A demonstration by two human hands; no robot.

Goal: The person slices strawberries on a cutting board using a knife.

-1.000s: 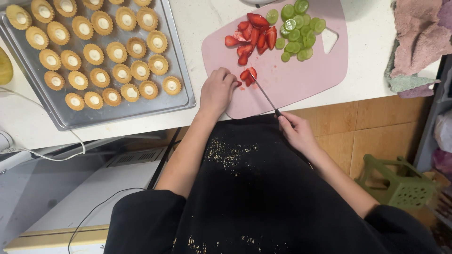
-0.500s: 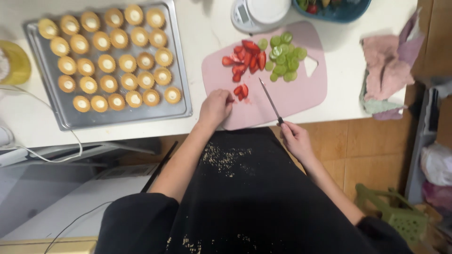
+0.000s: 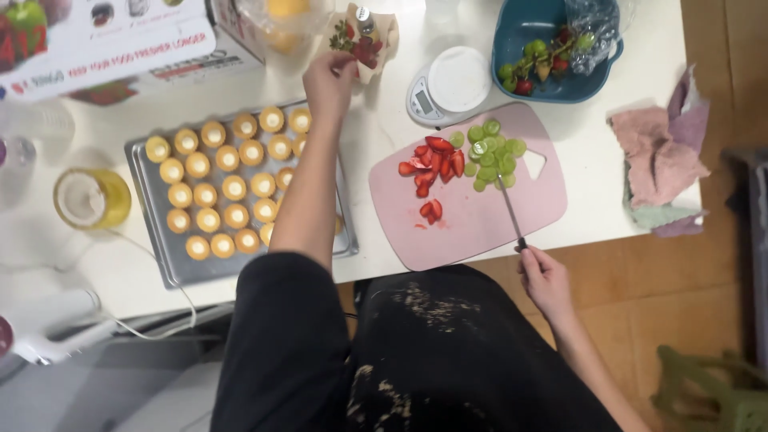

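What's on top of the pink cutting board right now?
On the pink cutting board lie cut strawberry pieces, sliced green grapes and a knife blade. The knife's handle is hidden in the right hand.

Your left hand (image 3: pixel 330 80) reaches the far strawberry scraps (image 3: pixel 364 50); your right hand (image 3: pixel 546 280) grips the knife (image 3: pixel 512 214) near the pink board (image 3: pixel 472 216).

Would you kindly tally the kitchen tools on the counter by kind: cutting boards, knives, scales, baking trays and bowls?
pink cutting board: 1
knife: 1
white kitchen scale: 1
metal baking tray: 1
blue bowl: 1
Total: 5
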